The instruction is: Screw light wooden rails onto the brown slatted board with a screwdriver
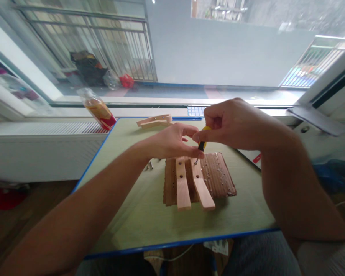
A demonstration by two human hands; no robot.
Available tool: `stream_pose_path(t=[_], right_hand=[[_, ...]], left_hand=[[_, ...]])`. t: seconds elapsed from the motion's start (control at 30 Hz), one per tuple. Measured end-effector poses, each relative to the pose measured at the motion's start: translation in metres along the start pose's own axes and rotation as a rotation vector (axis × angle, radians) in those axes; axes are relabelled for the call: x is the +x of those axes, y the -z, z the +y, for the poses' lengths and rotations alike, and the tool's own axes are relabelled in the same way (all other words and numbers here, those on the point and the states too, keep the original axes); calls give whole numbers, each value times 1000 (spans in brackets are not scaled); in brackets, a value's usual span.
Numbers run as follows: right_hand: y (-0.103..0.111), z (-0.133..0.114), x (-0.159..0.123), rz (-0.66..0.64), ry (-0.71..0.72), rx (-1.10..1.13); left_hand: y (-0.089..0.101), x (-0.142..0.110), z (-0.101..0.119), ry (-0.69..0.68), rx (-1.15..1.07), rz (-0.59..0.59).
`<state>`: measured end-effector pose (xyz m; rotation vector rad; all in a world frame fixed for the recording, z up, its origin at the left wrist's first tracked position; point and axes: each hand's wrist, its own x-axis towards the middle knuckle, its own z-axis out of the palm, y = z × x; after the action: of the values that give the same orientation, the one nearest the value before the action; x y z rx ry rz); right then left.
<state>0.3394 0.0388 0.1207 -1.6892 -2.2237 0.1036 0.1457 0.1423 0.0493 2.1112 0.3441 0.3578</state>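
My right hand (232,122) is closed round the yellow and black handle of a screwdriver (201,146). The screwdriver's tip stands at a hole near the far end of the right curved wooden piece (203,190). My left hand (175,142) pinches round the lower part of the screwdriver with thumb and fingers. Beside the right piece lies a second wooden piece (183,189) with two holes in view. Both rest on a brown corrugated cardboard pad (221,174), their near ends reaching past its edge. My left hand partly hides their far ends.
Several screws (150,165) lie left of the cardboard on the green, blue-edged table (126,218). Joined wooden pieces (155,120) lie at the far edge. A drink bottle (97,110) leans by the window. A white flat object (248,158) is at the right.
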Motion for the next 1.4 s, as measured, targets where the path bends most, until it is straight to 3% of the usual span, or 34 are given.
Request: stream_pose_path(t=[0.37,0.73,1.1,1.4], right_hand=[[-3,1,4,-38,-47,-53],[15,13,-8,-132,227,150],[13,9,-5,-125,113,54],[11,5,-5,-103,-13,22]], left_hand=[[1,-1,2,6,1,23],[3,-2,-4,-74,26,-25],[3,-2,2,-82,51,-70],[2,-2,1,-52,62,25]])
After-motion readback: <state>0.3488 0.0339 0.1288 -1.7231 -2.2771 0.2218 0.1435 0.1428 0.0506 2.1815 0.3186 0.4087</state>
